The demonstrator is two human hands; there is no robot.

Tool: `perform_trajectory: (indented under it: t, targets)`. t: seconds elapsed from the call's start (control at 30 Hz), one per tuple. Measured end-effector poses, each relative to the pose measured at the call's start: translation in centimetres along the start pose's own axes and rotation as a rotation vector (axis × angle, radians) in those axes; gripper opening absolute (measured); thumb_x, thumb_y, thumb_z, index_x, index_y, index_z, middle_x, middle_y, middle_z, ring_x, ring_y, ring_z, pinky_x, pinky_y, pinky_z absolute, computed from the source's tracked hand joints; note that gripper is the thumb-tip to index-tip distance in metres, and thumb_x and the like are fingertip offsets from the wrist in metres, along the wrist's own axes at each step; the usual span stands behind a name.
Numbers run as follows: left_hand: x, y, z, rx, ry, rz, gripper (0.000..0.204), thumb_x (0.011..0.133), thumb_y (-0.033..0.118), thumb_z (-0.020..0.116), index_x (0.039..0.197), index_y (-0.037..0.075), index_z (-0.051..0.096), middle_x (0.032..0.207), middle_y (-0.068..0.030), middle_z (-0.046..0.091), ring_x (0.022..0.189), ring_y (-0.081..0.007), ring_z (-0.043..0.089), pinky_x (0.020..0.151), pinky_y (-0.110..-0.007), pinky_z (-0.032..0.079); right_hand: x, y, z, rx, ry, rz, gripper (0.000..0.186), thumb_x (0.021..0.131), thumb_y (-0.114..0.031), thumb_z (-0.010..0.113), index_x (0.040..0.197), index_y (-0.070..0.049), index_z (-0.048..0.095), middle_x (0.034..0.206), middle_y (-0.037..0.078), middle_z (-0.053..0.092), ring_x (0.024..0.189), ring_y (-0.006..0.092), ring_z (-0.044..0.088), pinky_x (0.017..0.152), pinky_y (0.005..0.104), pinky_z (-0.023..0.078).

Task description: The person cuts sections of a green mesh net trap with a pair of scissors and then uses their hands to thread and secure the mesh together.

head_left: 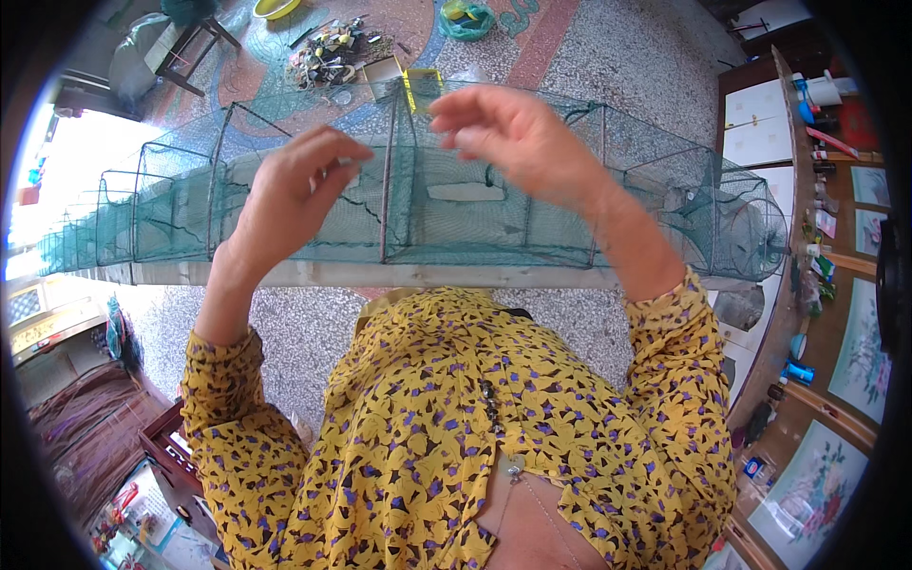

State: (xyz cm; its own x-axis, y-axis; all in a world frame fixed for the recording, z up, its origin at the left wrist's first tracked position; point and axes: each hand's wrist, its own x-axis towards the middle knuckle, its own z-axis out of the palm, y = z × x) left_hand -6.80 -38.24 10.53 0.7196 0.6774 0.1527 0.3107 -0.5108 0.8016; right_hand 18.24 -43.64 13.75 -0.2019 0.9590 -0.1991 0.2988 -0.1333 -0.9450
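Note:
A long green mesh net trap (456, 228) with dark rectangular frames stretches from left to right in front of me. My left hand (290, 190) is over its left-middle part, fingers bent toward the thumb in a pinch. Across from it, to the right of a tall upright frame (388, 190), my right hand (532, 142) points leftward with curled fingers and thumb close together. A gap separates the two hands. Whatever either one pinches, if anything, is too fine to see. An elongated pale opening or patch (465, 192) shows through the mesh below my right hand.
Under the net runs a long pale board or bench (323, 275). Beyond it, a heap of small scraps (332, 57), a yellow frame-like object (423, 87), a green bag (465, 19) and a yellow basin (275, 8) are on the speckled floor. A cluttered cabinet (836, 256) stands at right.

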Motion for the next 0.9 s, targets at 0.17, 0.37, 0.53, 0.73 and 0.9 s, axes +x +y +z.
perform_trajectory:
  t: [0.17, 0.37, 0.53, 0.73, 0.9]
  targets:
    - [-1.8, 1.6, 0.6, 0.022, -0.236, 0.09, 0.02, 0.081, -0.002, 0.059, 0.1, 0.003, 0.062, 0.1, -0.0106, 0.061, 0.085, -0.0277, 0.062, 0.07, -0.033, 0.05, 0.6, 2.8, 4.8, 0.313, 0.016, 0.206, 0.037, 0.087, -0.007, 0.059, 0.12, 0.005, 0.048, 0.102, 0.01, 0.061, 0.086, 0.0147, 0.061, 0.078, 0.0271, 0.052]
    - [-2.2, 2.6, 2.4, 0.23, -0.354, 0.187, 0.037, 0.073, 0.005, 0.068, 0.109, 0.006, 0.06, 0.113, -0.0079, 0.057, 0.099, -0.0266, 0.058, 0.082, -0.037, 0.049, 2.0, 3.4, 6.1, 0.496, 0.252, 0.243, 0.041, 0.086, -0.013, 0.062, 0.118, 0.006, 0.044, 0.102, 0.009, 0.054, 0.088, 0.0146, 0.056, 0.076, 0.028, 0.05]
    - [-1.8, 3.0, 3.4, 0.351, -0.395, 0.226, 0.044, 0.068, 0.006, 0.071, 0.111, 0.005, 0.06, 0.114, -0.0056, 0.055, 0.102, -0.0246, 0.057, 0.082, -0.036, 0.049, 2.3, 3.6, 6.4, 0.508, 0.367, 0.288, 0.039, 0.087, -0.018, 0.063, 0.115, 0.003, 0.046, 0.101, 0.008, 0.054, 0.092, 0.015, 0.054, 0.078, 0.0302, 0.048]
    - [-1.1, 2.6, 4.8, 0.348, -0.429, 0.23, 0.042, 0.069, 0.003, 0.069, 0.109, 0.004, 0.058, 0.107, -0.0074, 0.054, 0.093, -0.0259, 0.06, 0.074, -0.035, 0.051, 2.0, 4.5, 5.2, 0.961, 0.182, 0.34, 0.023, 0.092, -0.017, 0.057, 0.107, -0.002, 0.051, 0.096, 0.005, 0.055, 0.092, 0.0162, 0.055, 0.081, 0.0295, 0.047]
    - [-0.6, 2.3, 5.3, 0.287, -0.497, 0.21, 0.042, 0.069, 0.0, 0.068, 0.11, 0.005, 0.055, 0.106, -0.0087, 0.053, 0.092, -0.0284, 0.06, 0.073, -0.037, 0.051, 1.5, 4.4, 5.9, 0.871, 0.205, 0.375, 0.018, 0.093, -0.018, 0.055, 0.103, -0.003, 0.054, 0.094, 0.006, 0.058, 0.087, 0.0156, 0.057, 0.081, 0.0309, 0.047]
